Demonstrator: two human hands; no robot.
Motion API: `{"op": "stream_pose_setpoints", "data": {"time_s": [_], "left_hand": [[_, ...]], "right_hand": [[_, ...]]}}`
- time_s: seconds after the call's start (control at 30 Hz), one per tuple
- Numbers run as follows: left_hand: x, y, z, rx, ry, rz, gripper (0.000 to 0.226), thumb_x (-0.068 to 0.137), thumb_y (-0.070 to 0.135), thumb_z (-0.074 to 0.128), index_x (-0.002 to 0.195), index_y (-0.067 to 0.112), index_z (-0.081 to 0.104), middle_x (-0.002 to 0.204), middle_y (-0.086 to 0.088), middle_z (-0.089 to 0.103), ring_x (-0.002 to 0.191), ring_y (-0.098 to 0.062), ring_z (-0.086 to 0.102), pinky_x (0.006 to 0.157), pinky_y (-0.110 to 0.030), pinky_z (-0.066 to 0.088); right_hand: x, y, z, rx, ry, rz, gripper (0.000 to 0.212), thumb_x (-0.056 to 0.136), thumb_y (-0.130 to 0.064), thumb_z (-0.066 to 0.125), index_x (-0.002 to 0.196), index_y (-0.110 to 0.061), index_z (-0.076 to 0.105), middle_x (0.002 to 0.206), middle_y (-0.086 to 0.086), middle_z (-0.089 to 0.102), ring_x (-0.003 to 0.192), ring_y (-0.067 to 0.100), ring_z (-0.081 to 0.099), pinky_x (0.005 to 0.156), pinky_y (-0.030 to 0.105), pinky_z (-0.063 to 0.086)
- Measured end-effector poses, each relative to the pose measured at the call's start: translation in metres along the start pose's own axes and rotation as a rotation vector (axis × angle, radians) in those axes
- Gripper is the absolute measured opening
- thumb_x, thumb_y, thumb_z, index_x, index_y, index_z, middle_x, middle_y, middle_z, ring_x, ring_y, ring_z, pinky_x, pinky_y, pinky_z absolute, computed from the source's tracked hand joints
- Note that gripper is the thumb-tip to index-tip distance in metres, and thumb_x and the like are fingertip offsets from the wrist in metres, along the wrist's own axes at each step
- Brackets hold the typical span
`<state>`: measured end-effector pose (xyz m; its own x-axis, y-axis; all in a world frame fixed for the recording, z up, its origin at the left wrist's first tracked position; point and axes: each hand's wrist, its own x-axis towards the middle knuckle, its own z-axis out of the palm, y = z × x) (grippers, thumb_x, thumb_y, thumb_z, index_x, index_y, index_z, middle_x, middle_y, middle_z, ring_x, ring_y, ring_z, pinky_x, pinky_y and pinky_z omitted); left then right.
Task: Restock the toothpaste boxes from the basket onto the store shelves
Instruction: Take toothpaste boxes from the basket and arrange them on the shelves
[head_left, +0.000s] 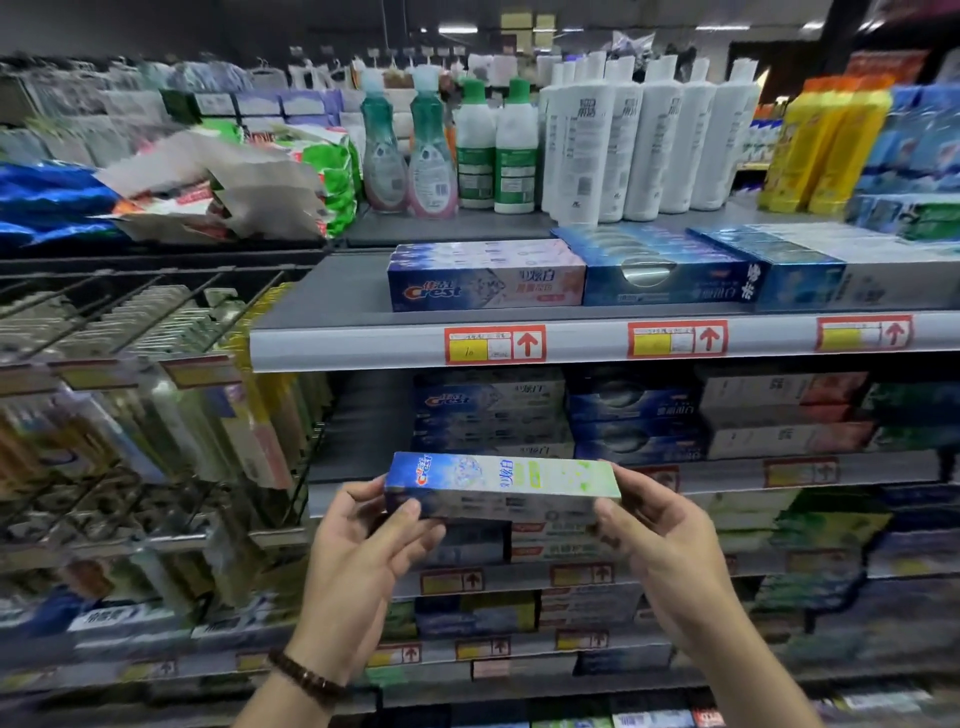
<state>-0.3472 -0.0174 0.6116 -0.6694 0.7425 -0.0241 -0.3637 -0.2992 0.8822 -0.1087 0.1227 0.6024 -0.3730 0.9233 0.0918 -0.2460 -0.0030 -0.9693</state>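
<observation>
Toothpaste box (501, 486): held level, near, before the lower shelves. Left hand (363, 545) grips its left end and right hand (670, 545) its right end.
Behind it: stacked boxes (488, 410) fill the shelf.
Upper shelf (363, 343): Crest box (485, 280), blue boxes (665, 275) to its right, white bottles (649, 140) far behind.
Shelf edge: price tags (494, 344).
Left: toothbrush racks (156, 389).

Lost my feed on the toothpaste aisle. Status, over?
Left hand and right hand grip the ends of one Crest box. Box level, in front of the shelves, not yet placed. Nothing seen in the way.
</observation>
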Motion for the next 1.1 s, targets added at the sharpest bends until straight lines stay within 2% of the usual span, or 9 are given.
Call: {"op": "stream_pose_setpoints", "data": {"time_s": [0.1,0.2,0.23,0.3,0.37,0.53,0.7,0.83,1.1], "left_hand": [[0.003,-0.002,-0.005,0.029,-0.005,-0.034,0.024,0.095,-0.003,0.064,0.118,0.000,0.059,0.111,-0.023,0.075,0.092,-0.044,0.075,0.078,-0.041,0.066],[0.004,-0.001,-0.005,0.022,-0.009,-0.069,0.021,0.098,-0.006,0.059,0.118,0.000,0.058,0.109,-0.027,0.075,0.092,-0.046,0.075,0.078,-0.043,0.066],[0.005,-0.001,-0.005,0.016,-0.005,-0.076,0.021,0.099,-0.007,0.059,0.118,0.000,0.058,0.109,-0.027,0.075,0.093,-0.046,0.075,0.077,-0.043,0.066],[0.006,0.000,-0.006,-0.003,0.004,-0.089,0.022,0.099,-0.008,0.058,0.119,0.001,0.058,0.108,-0.027,0.075,0.093,-0.045,0.076,0.076,-0.042,0.066],[0.008,0.002,-0.006,-0.019,0.012,-0.102,0.024,0.099,-0.008,0.058,0.121,0.002,0.059,0.107,-0.027,0.076,0.093,-0.045,0.076,0.074,-0.041,0.067],[0.009,0.008,-0.006,-0.004,0.011,-0.084,0.026,0.098,-0.003,0.061,0.124,0.001,0.059,0.109,-0.025,0.076,0.096,-0.044,0.076,0.077,-0.042,0.066],[0.012,0.011,-0.007,0.031,0.013,-0.038,0.024,0.099,0.002,0.063,0.123,0.002,0.059,0.109,-0.022,0.077,0.095,-0.043,0.077,0.078,-0.043,0.066],[0.015,0.012,-0.006,0.051,0.023,-0.006,0.023,0.099,0.006,0.064,0.121,0.001,0.059,0.100,-0.012,0.079,0.092,-0.045,0.077,0.080,-0.046,0.065],[0.022,0.013,-0.011,0.111,0.020,0.029,0.018,0.100,0.002,0.062,0.117,0.006,0.062,0.108,-0.018,0.066,0.083,-0.038,0.076,0.074,-0.041,0.067]], "right_hand": [[-0.001,0.003,0.002,-0.006,0.056,0.002,0.065,0.070,-0.035,0.094,0.129,-0.019,0.072,0.119,0.006,0.079,0.114,0.026,0.075,0.101,0.050,0.057],[0.000,0.004,0.004,0.036,0.089,-0.001,0.078,0.061,-0.046,0.099,0.128,-0.015,0.072,0.118,0.009,0.079,0.112,0.029,0.075,0.092,0.044,0.063],[0.000,0.005,0.004,0.051,0.090,0.002,0.076,0.064,-0.043,0.098,0.128,-0.012,0.071,0.118,0.011,0.079,0.112,0.031,0.075,0.088,0.040,0.065],[0.000,0.006,0.003,0.090,0.076,0.003,0.049,0.083,-0.016,0.085,0.128,-0.007,0.069,0.116,0.014,0.078,0.112,0.035,0.074,0.082,0.036,0.066],[0.000,0.006,0.005,0.102,0.084,0.022,0.035,0.093,0.004,0.070,0.127,-0.004,0.068,0.115,0.016,0.078,0.111,0.036,0.074,0.079,0.035,0.066],[-0.002,0.006,0.009,0.140,0.091,0.037,0.033,0.097,0.013,0.058,0.126,-0.001,0.065,0.119,0.020,0.076,0.112,0.039,0.074,0.084,0.042,0.066],[-0.001,0.002,0.016,0.152,0.104,0.044,0.028,0.099,0.009,0.060,0.125,0.000,0.065,0.117,0.022,0.077,0.107,0.041,0.075,0.082,0.040,0.067],[0.003,0.000,0.021,0.148,0.140,0.026,0.025,0.098,-0.001,0.065,0.123,0.000,0.067,0.114,0.023,0.077,0.102,0.046,0.075,0.083,0.043,0.067],[0.007,-0.010,0.032,0.153,0.143,0.006,0.026,0.092,-0.015,0.071,0.113,0.001,0.071,0.109,0.022,0.079,0.093,0.041,0.078,0.078,0.037,0.067]]}}
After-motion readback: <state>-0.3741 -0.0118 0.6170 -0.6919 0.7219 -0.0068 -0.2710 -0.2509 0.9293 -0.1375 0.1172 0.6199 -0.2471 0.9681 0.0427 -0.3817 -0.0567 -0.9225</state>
